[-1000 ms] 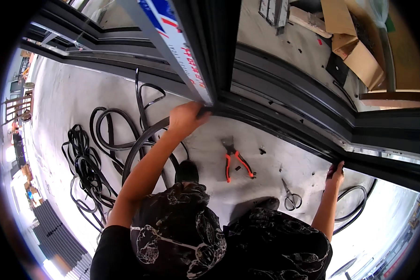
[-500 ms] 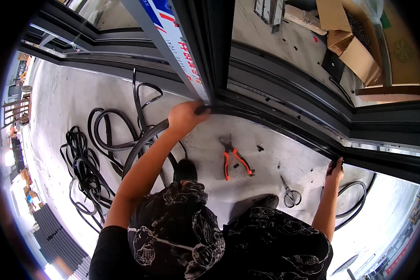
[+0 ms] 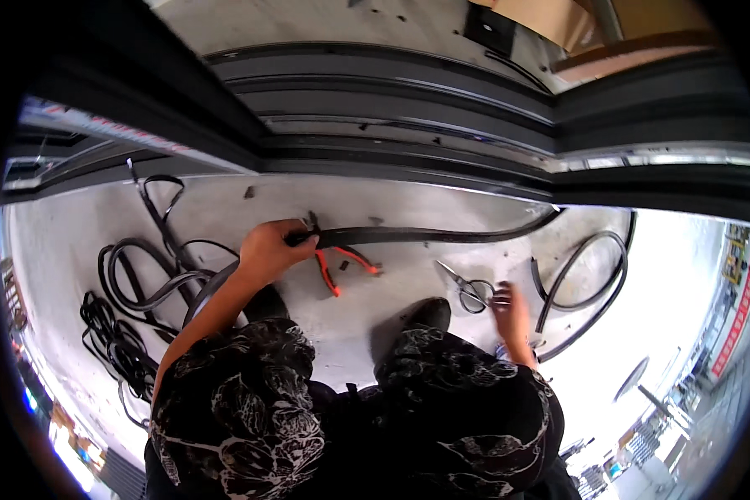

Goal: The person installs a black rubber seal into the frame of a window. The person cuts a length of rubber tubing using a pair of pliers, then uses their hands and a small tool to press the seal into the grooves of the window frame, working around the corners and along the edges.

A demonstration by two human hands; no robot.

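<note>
My left hand [image 3: 268, 252] is closed around a long black rubber sealing strip [image 3: 425, 236]. From that grip the strip runs right, its far end meeting the dark metal frame [image 3: 408, 171], while its other side trails down past my left forearm. My right hand [image 3: 511, 312], slightly blurred, is low over the floor with loosely bent, parted fingers and nothing visible in them. Just left of it lie scissors [image 3: 473, 295] with dark ring handles. Pliers with red-orange handles [image 3: 328, 273] rest on the floor beneath the strip, their jaws partly hidden by it and my left hand.
Tangled black strips [image 3: 112, 333] and wider loops [image 3: 129, 271] lie on the left of the floor. Another black loop [image 3: 587, 307] is at the right. A frame upright [image 3: 175, 92] rises at the upper left. Behind the frame is cardboard [image 3: 558, 21].
My right hand has left the frame's right corner and come down beside the scissors. My left hand, still gripping the strip, has drawn away from the frame, and the strip between them now sags clear.
</note>
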